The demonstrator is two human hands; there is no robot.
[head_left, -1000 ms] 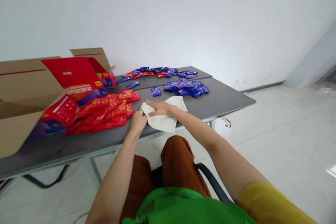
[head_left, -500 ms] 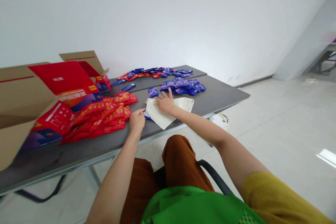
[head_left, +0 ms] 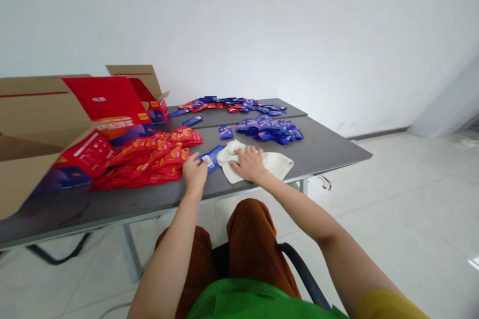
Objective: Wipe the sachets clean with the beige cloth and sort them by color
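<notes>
Closest in, my view is of brown trousers (head_left: 254,239) and a green mesh vest (head_left: 239,299), with both arms reaching out over the tabletop (head_left: 318,152). The left hand (head_left: 194,174) has its fingers curled onto the near end of a blue sachet (head_left: 212,157), but honestly I can't tell if that grip is really pinching it or just resting there. The right hand (head_left: 250,163) is open, fingers spread, pressed flat on a crumpled cream cloth (head_left: 279,164), and the sachet's far end sits right up against that cloth. The main thing that could go wrong is the slick sachet sliding left into the big heap of red sachets (head_left: 149,159) just beside the left hand, which would mix the colours. A drag on the cloth could also shove it along. Compared with half a second ago, the sachet has gone from tucked at the cloth's edge to lying mostly out in the open, and the right hand now sits more centrally on the cloth. Further back are a pile of blue sachets (head_left: 269,129), a mixed red and blue row (head_left: 232,104), and an open cardboard carton (head_left: 37,109) on the left.
</notes>
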